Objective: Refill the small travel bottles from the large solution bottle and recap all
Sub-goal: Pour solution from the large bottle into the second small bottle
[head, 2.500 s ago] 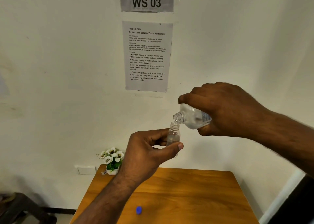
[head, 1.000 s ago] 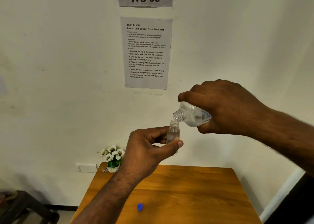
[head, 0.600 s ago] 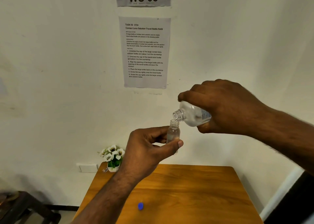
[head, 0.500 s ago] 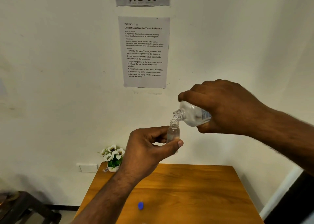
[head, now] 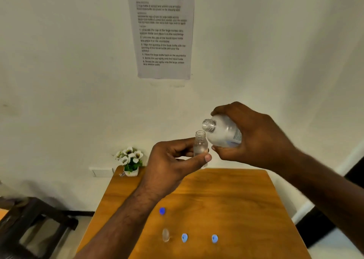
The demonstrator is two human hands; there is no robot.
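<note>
Pouring stage: small clear plastic travel bottle [head: 200,143] pinched in left hand [head: 171,165], large clear solution bottle [head: 222,133] gripped, tilted, in right hand [head: 256,138]. Possibly another small bottle [head: 165,234], three blue caps [head: 184,237] near desk's [head: 236,199] front edge; recapping left.

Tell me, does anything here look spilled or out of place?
No spill shows. The large bottle is tipped beside the small bottle, both uncapped. Loose caps lie on the table, as expected mid-refill.

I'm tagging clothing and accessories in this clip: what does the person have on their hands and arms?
Nothing that shows. The left hand and right hand are bare: no gloves, rings, watch or bands visible. Both forearms are uncovered right to the frame's edge, with no sleeve in sight; hair shows on the left forearm.
</note>
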